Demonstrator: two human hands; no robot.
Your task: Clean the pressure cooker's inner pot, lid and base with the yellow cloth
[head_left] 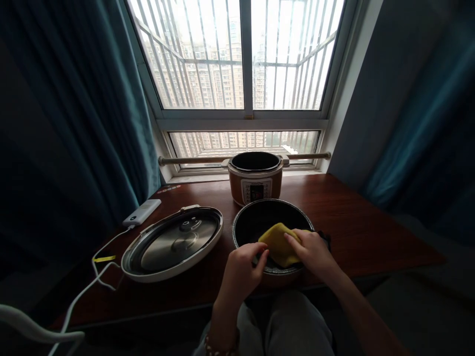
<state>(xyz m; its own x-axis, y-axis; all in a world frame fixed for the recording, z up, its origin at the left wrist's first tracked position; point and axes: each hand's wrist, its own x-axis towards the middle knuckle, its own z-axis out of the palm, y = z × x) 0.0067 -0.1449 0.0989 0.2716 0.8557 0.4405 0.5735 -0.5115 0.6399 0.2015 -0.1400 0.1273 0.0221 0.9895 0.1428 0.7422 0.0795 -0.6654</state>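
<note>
Right now yellow cloth point(279, 243) lies under right hand point(310, 251), beside left hand point(243, 269)

**Surfaces as I see them**

I read the yellow cloth point(279, 242) as soft, matt fabric. The inner pot point(260, 220) looks like dark, matt-coated metal. The lid point(178, 242) has a smooth, glossy steel centre in a pale plastic rim. The table point(352, 217) is reddish-brown wood with a slight sheen. The cooker body point(237, 187) looks smooth and glossy.

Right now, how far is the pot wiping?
Done: lid lies off on the table, pot is out of the cooker. In hand: left hand holds the rim, right hand presses a cloth inside. Left: pot and lid are not yet back.
</note>
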